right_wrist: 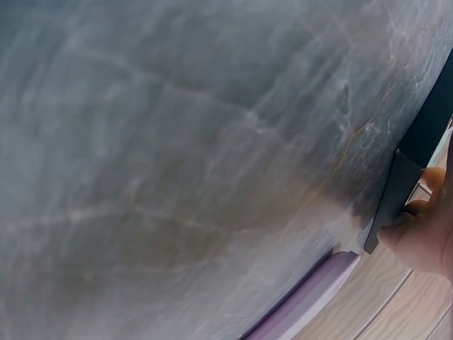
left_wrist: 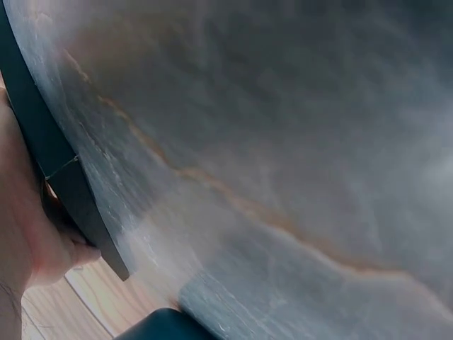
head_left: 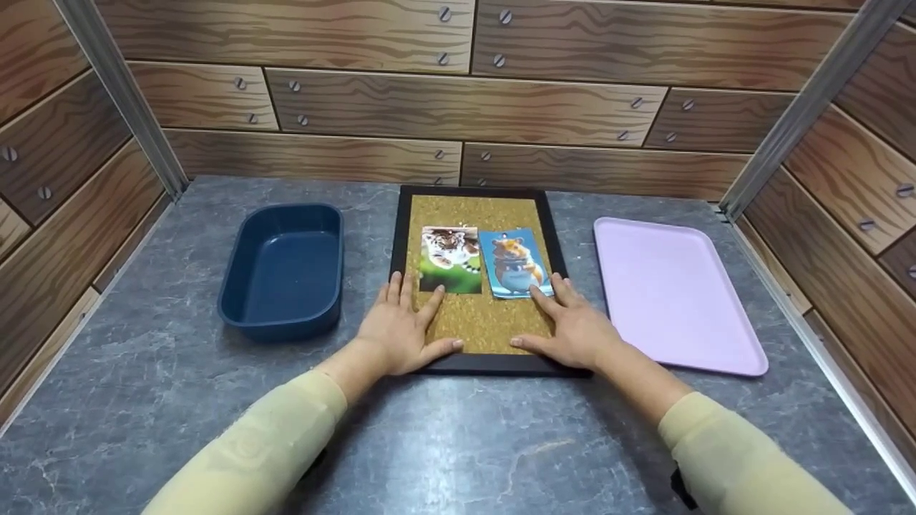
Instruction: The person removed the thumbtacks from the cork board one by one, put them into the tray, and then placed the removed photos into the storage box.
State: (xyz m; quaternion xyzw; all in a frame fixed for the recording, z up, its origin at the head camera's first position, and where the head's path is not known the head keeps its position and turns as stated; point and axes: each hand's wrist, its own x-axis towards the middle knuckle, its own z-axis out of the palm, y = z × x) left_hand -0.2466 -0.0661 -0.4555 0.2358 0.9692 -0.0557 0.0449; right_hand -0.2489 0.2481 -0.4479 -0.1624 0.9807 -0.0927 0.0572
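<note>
A cork board (head_left: 486, 325) with a black frame lies flat on the table. Two picture cards are on it, side by side: a tiger card (head_left: 449, 279) on the left and a slightly tilted blue hamster card (head_left: 515, 268) on the right. Small pins show near their top edges. My left hand (head_left: 401, 330) rests with fingers spread over the board's lower left side, index fingertip by the tiger card. Over the lower right side rests my right hand (head_left: 578, 330), its index fingertip touching the hamster card. Both wrist views show fingers against the black frame (left_wrist: 71, 191).
To the left of the board stands a dark blue bin (head_left: 283, 279), with nothing seen inside. A flat lilac tray (head_left: 673, 286) lies on the right, near my right forearm. Wood-print walls (head_left: 372, 107) with metal corner posts enclose the grey marbled table (head_left: 429, 443).
</note>
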